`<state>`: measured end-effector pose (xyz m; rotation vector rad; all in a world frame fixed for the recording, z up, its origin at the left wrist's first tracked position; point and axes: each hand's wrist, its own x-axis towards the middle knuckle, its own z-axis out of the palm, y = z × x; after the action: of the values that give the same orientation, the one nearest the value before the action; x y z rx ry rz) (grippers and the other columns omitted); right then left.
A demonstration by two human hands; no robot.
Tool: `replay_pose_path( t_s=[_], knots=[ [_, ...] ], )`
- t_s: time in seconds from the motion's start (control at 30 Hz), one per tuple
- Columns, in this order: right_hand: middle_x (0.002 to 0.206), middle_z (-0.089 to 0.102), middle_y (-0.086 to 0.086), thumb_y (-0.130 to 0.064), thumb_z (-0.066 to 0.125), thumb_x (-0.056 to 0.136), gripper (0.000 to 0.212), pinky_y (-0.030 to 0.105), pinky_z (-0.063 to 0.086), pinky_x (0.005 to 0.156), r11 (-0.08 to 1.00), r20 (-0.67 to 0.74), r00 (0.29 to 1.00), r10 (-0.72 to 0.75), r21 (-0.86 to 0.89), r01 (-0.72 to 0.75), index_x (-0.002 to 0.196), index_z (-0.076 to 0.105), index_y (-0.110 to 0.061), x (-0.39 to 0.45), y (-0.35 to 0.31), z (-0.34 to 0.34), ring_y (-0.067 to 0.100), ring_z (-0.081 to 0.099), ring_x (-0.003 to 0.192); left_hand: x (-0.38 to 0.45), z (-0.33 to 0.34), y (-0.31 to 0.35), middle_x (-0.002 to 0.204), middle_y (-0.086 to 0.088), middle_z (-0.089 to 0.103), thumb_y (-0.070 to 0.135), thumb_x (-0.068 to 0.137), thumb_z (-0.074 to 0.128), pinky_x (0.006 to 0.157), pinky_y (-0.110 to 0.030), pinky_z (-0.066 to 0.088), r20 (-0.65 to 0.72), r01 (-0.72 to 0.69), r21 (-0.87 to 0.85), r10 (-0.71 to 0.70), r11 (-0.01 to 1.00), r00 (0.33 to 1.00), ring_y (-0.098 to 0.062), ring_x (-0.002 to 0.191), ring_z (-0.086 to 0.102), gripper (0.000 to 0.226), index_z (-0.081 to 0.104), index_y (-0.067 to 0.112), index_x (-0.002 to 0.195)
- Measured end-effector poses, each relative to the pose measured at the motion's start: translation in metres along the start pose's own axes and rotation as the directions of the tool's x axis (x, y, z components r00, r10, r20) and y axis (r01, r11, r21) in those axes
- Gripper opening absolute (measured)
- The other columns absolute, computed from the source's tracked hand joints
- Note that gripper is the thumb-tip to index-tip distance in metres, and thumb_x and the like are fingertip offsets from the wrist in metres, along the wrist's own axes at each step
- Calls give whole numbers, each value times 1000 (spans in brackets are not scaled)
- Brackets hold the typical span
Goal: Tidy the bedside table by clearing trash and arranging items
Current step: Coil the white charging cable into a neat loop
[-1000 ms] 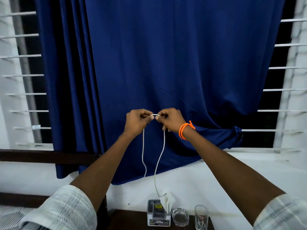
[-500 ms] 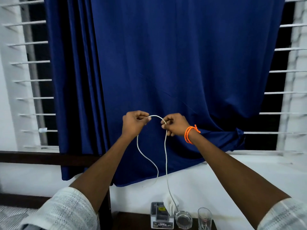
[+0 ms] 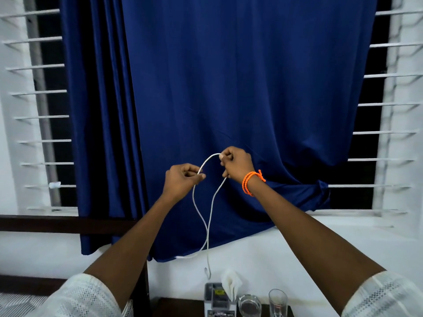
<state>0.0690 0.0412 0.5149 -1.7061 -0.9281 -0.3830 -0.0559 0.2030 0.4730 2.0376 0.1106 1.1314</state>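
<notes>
- Behind our fingers hangs a wide dark-blue fabric curtain (image 3: 240, 88), covering most of a window with white horizontal bars (image 3: 43, 115) showing on either side of it.
- Far below our fingers, at the bottom edge, lies the dark wooden bedside table (image 3: 178, 308); only a strip of it shows.
- Our left hand (image 3: 182, 181) is raised in front of the curtain, fingers curled, thumb and forefinger pinching a thin white cable (image 3: 207, 227).
- Our right hand (image 3: 235, 165) sits a little higher and just to the right of the left, wearing an orange cord bracelet (image 3: 251, 181) at the wrist; its fingers are curled and clamped on the same cable.
- Between the two pinches the cable arches up in a short loop; below our fingers its two strands hang down, cross, and end above the table, one tip bending left, the other hanging straight.
- Directly beneath the hanging ends stands a small grey plastic organiser box (image 3: 217, 300) with white crumpled tissue (image 3: 232, 283) sticking out.
- Right of the box sit a round clear glass ashtray (image 3: 249, 305) and a clear drinking glass (image 3: 278, 302), upright, close beside each other.
</notes>
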Motion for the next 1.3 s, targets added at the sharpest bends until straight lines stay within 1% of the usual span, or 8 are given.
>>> replay_pose_path(
  t_s=[0.23, 0.37, 0.57, 0.73, 0.83, 1.07, 1.17, 1.3],
  knots=[
    [73, 69, 3, -8, 66, 90, 10, 27, 56, 47, 997, 201, 977, 73, 9, -76, 86, 64, -17, -7, 17, -7, 17, 73, 53, 5, -4, 4, 80, 7, 79, 32, 83, 85, 69, -17, 56, -65, 8, -88, -14, 996, 998, -9, 74, 76, 11, 79, 26, 90],
    [70, 70, -2, -7, 74, 85, 15, 25, 55, 48, 997, 269, 961, 61, 32, -72, 91, 66, -18, -10, 18, -5, 15, 72, 53, 15, -4, 15, 80, 10, 79, 34, 84, 83, 68, -15, 58, -46, -56, -16, 55, 998, 997, -6, 74, 75, 9, 80, 28, 91],
    [67, 73, -1, -18, 73, 90, 4, 24, 54, 49, 994, 244, 969, -38, 111, 11, 90, 69, -21, -9, 4, -1, 16, 73, 57, 16, 4, 25, 79, 18, 77, 32, 86, 82, 67, -11, 54, 45, -152, 85, 149, 985, 988, 1, 77, 74, 9, 80, 27, 93],
    [74, 74, 3, -15, 67, 93, 6, 24, 54, 49, 992, 119, 993, -3, 126, -13, 88, 68, -18, -7, -1, -3, 17, 74, 58, 7, 5, 13, 76, 9, 77, 30, 85, 82, 66, -24, 59, 16, -79, 90, 78, 993, 997, -16, 73, 74, 6, 78, 29, 90],
    [78, 74, 7, -13, 64, 94, 8, 26, 55, 49, 988, 92, 995, 46, 143, -59, 87, 68, -15, -7, 1, -6, 17, 73, 57, 0, 5, 2, 74, 5, 76, 31, 88, 79, 68, -25, 60, 10, -47, 66, 46, 997, 999, -17, 72, 74, 5, 76, 31, 91],
    [74, 71, 6, -4, 65, 90, 12, 27, 55, 48, 988, 259, 956, 136, 37, -150, 88, 64, -16, -15, 18, -3, 16, 74, 59, 2, 3, 3, 80, 9, 78, 32, 92, 75, 71, -18, 58, -14, -39, 4, 39, 999, 999, -9, 74, 76, 11, 79, 24, 98],
    [77, 71, 7, -4, 68, 88, 12, 28, 56, 51, 992, 343, 935, 96, 49, -119, 93, 64, -15, -15, 16, -2, 17, 75, 64, 7, 4, 11, 77, 14, 77, 31, 92, 75, 68, -14, 56, 7, -76, 73, 76, 994, 997, -5, 73, 74, 9, 79, 25, 97],
    [74, 73, 4, -14, 72, 90, 9, 26, 56, 51, 995, 344, 939, 18, 84, -51, 97, 68, -13, -13, 6, 0, 17, 75, 63, 8, 8, 16, 74, 16, 76, 29, 91, 76, 62, -13, 55, 21, -88, 92, 86, 992, 996, -6, 70, 73, 2, 78, 30, 91]
  ],
)
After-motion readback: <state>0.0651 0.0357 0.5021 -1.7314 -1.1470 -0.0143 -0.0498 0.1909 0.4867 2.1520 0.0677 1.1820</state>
